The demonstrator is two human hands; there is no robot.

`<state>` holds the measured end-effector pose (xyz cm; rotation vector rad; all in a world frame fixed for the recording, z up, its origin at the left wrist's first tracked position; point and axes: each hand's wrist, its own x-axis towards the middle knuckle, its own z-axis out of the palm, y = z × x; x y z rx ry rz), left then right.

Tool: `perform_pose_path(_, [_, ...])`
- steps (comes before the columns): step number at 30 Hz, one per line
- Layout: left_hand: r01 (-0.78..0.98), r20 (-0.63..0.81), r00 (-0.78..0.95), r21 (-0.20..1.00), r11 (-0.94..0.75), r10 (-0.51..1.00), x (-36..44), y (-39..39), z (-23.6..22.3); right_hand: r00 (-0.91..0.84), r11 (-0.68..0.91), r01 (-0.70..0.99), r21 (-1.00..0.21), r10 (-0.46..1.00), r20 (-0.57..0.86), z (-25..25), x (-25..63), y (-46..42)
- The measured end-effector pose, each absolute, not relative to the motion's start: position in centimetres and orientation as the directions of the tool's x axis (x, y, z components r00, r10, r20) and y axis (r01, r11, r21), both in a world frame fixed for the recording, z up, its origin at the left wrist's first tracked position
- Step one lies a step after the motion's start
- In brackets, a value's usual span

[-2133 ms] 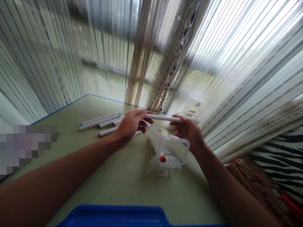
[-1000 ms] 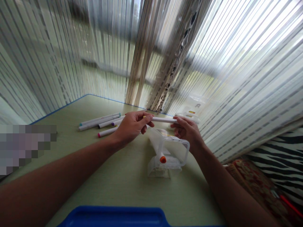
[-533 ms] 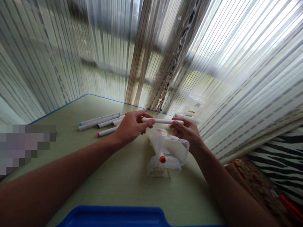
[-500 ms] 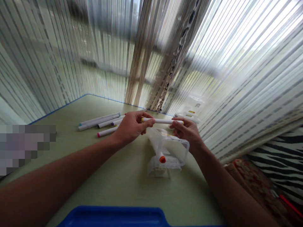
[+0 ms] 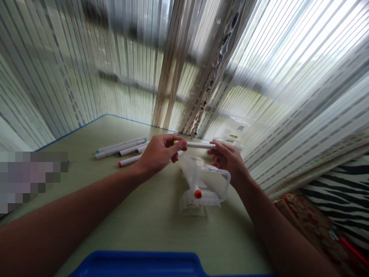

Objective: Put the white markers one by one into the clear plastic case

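A white marker (image 5: 200, 145) with a yellow end lies level between my two hands above the table. My left hand (image 5: 165, 151) pinches its yellow end between thumb and fingers. At the other end, my right hand (image 5: 227, 156) is closed on the marker, and its fingers cover that tip. Just below stands a clear plastic case (image 5: 227, 188), its open side toward me. Inside the case rests one marker with an orange end (image 5: 197, 194). Several white markers (image 5: 121, 146) with coloured ends lie on the table left of my left hand, partly hidden behind it.
Another clear plastic container (image 5: 235, 142) stands at the back, beyond my right hand. Sheer striped curtains (image 5: 129, 69) hang along the table's far edge. A blue plastic piece (image 5: 141, 263) lies at the near edge. Zebra-striped fabric (image 5: 343, 192) is on the right.
The marker has shifted slightly left and up. My right fingers now cover its right tip, which showed yellow before. The case and the loose markers stay put.
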<state>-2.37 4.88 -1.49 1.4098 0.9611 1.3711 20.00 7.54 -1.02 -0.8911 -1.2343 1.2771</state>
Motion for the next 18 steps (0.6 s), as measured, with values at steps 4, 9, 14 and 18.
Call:
perform_pose_path(4, [-0.091, 0.268, 0.068, 0.961, -0.261, 0.961, -2.31, 4.96, -1.55, -0.116, 0.12, -0.217, -0.969, 0.982, 0.148, -0.89, 20.0, 7.53])
perform_pose_path(9, [-0.163, 0.241, 0.054, 0.96, -0.23, 0.969, -2.25, 5.2, -1.78, -0.134, 0.055, -0.278, -0.959, 0.986, 0.096, -0.58, 20.07, 7.52])
perform_pose_path(14, [-0.208, 0.204, 0.05, 0.96, -0.189, 0.978, -2.26, 5.2, -1.71, -0.162, 0.019, -0.301, -0.953, 0.984, 0.071, -0.28, 20.16, 7.45])
perform_pose_path(18, [-0.245, 0.172, 0.044, 0.957, -0.156, 0.984, -2.27, 5.12, -1.5, -0.151, 0.004, -0.312, -0.95, 0.987, 0.054, -0.18, 20.16, 7.4])
